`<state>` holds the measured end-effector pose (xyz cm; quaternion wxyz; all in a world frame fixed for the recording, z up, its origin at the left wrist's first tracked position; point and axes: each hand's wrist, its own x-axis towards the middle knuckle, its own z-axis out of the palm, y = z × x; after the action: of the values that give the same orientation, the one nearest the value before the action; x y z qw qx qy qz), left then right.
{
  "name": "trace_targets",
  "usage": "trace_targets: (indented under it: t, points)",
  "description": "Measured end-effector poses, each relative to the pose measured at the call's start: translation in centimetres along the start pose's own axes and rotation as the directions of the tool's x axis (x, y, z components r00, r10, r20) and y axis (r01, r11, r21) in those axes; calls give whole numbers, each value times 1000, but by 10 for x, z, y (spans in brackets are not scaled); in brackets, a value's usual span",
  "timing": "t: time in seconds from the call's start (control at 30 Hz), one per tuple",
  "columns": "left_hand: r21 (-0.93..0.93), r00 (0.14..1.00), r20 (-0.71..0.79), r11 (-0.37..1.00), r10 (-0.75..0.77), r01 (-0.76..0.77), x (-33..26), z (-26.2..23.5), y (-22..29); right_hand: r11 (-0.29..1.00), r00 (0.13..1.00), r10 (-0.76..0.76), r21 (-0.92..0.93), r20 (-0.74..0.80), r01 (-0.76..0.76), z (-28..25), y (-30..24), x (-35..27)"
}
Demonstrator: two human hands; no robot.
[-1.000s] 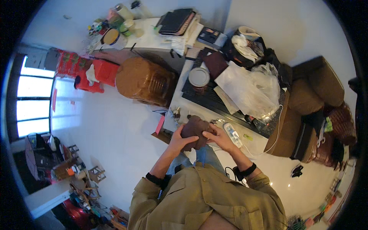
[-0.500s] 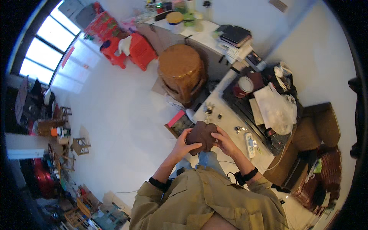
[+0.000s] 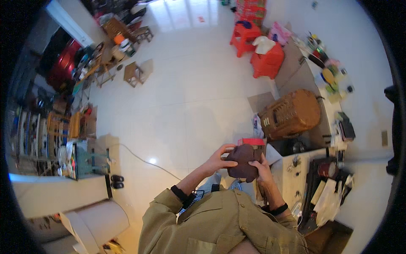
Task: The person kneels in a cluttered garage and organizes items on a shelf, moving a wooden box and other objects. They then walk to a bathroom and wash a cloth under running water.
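Both hands grip a brown pouch, view swung round.
The left hand and right hand stay clamped on the brown pouch, held chest-high beside the desk; only the head has turned.

Floor: white glossy tiles under me, daylight glare at top | red stools near top right | wicker basket on its side by the desk at my right | cluttered shelves along left | small wooden stool upper left | cable across floor
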<state>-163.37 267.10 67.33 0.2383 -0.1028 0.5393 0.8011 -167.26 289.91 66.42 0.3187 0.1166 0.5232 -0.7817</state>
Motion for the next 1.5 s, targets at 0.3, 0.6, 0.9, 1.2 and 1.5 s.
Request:
trace_targets:
  t: [0.3,0.6,0.9,1.2,1.5]
  points:
    - [-370,930,-356,927,-88,-54,-70,-53,-30,934,912,106,-353,397,45,91,5,65]
    - [-553,879,-476,781,-12,-289,-101,-40,-46,725,641,134,-516,756,457,142,4,96]
    - [-509,555,-823,591,-123,-625,-124,-15,-103,543,-48,472,-247,880,802,175,25,57]
    - [-269,235,-957,216,-172,-939,-194,20,-135,583,100,642,-569,760,579,202,65,63]
    - [-96,85,-994,182,-70,-979,-287,63,-164,424,-86,900,-815,427,395,260,151,-41]
